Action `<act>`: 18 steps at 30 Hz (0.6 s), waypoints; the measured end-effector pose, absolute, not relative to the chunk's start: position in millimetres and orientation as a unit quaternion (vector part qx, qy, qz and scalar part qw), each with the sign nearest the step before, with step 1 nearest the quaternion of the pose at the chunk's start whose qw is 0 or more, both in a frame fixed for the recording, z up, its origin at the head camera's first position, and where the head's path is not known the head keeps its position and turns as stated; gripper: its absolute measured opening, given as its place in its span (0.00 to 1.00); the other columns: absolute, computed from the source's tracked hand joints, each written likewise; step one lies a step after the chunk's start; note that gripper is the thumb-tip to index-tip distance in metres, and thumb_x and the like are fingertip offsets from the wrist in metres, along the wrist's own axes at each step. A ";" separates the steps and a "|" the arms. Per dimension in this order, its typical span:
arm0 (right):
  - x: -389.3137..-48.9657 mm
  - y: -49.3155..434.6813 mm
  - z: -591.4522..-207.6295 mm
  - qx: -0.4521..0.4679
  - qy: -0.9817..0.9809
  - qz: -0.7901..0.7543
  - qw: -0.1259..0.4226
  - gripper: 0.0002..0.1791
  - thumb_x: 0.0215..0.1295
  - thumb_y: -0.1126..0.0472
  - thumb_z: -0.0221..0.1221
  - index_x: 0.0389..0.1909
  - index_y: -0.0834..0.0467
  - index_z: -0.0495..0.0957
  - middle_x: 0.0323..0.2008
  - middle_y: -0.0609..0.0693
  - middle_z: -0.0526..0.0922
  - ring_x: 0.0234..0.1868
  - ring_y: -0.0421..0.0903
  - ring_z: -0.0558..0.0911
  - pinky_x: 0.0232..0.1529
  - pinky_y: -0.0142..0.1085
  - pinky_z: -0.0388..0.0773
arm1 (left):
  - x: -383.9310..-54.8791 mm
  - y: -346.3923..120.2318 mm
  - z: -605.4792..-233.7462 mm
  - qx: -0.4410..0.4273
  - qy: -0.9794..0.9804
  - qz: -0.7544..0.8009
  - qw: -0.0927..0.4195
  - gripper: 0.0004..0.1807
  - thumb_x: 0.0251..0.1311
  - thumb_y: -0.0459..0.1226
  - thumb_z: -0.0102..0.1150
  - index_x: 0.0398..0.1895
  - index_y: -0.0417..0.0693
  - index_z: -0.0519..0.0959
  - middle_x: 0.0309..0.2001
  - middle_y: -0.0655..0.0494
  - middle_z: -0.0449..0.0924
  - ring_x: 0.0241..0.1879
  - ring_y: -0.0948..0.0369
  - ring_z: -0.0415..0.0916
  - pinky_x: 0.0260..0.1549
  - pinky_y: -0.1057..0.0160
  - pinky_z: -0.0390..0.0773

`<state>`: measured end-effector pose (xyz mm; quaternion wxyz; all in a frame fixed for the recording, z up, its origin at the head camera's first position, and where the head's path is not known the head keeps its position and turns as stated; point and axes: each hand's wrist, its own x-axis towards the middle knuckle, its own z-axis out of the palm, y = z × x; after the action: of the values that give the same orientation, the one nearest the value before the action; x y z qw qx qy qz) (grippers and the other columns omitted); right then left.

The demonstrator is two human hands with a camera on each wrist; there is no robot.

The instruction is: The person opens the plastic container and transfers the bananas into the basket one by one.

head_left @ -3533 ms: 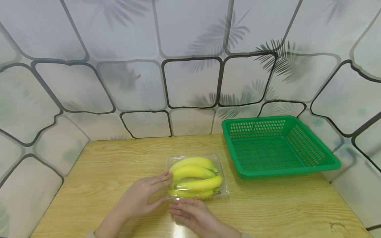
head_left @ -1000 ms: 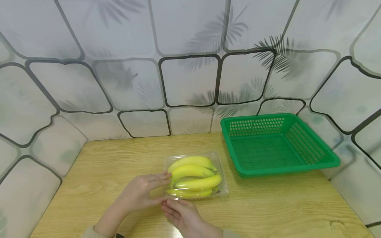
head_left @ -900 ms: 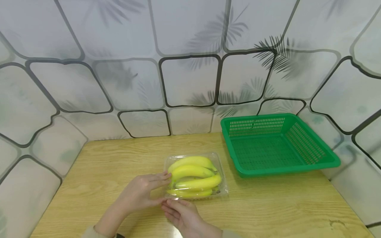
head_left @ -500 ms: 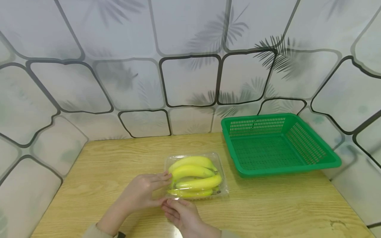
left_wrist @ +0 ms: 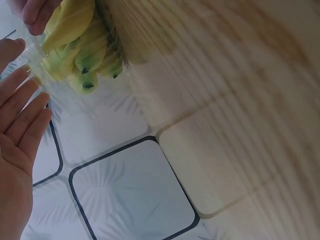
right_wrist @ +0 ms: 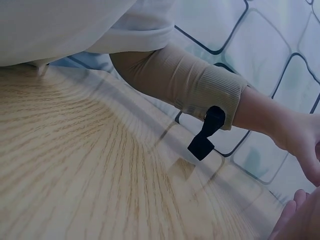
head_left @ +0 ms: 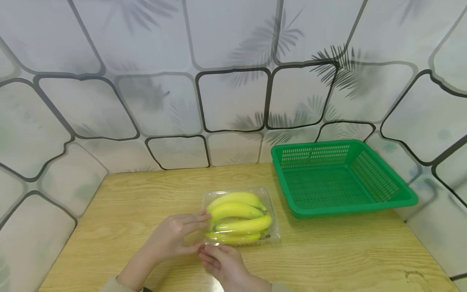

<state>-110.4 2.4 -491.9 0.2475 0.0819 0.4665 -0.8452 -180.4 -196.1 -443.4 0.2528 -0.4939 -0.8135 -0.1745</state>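
Observation:
A clear plastic box with several yellow bananas inside rests on the table. My left hand lies at its left side; the straight fingers touch the lid's left edge, and the thumb reaches the front left corner. My right hand is at that same corner, thumb and forefinger pinching the box's edge. In the left wrist view, the straight fingers of the left hand stand beside the clear wall, and banana tips show through it. The right wrist view shows the left hand and part of the right.
A green plastic basket with slotted sides stands at the back right of the wood-grain table. Patterned walls close in the back and both sides. A black strap hangs at the left sleeve cuff.
Since the oldest frame, my right hand has moved slightly left, its fingertips now at the box's front left corner. Over the last second, both hands and the box hold nearly still.

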 end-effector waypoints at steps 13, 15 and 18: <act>-111.1 3.9 -493.6 0.073 0.448 -0.853 0.257 0.11 0.78 0.63 0.59 0.53 0.64 0.85 0.44 0.47 0.93 0.45 0.37 0.90 0.54 0.28 0.89 | -179.7 -196.6 -446.5 -0.482 -0.820 -0.166 0.261 0.34 0.38 0.40 0.84 0.55 0.45 0.87 0.60 0.49 0.89 0.56 0.51 0.89 0.53 0.52 0.90; -111.4 3.6 -493.8 0.074 0.447 -0.853 0.258 0.11 0.78 0.63 0.59 0.52 0.62 0.85 0.43 0.47 0.93 0.45 0.37 0.90 0.54 0.27 0.89 | -179.5 -196.7 -445.9 -0.482 -0.820 -0.164 0.262 0.34 0.38 0.40 0.84 0.56 0.45 0.87 0.60 0.49 0.89 0.56 0.51 0.88 0.53 0.52 0.90; -111.9 3.5 -494.3 0.074 0.448 -0.853 0.259 0.11 0.78 0.62 0.59 0.52 0.62 0.85 0.43 0.46 0.93 0.45 0.36 0.90 0.53 0.27 0.88 | -178.9 -196.9 -444.3 -0.480 -0.821 -0.161 0.263 0.35 0.38 0.41 0.84 0.56 0.45 0.87 0.60 0.49 0.88 0.57 0.51 0.88 0.54 0.51 0.90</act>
<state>-111.9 3.5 -494.3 0.2592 0.0738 0.4477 -0.8526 -178.9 -196.9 -444.3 0.2631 -0.4802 -0.8211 -0.1613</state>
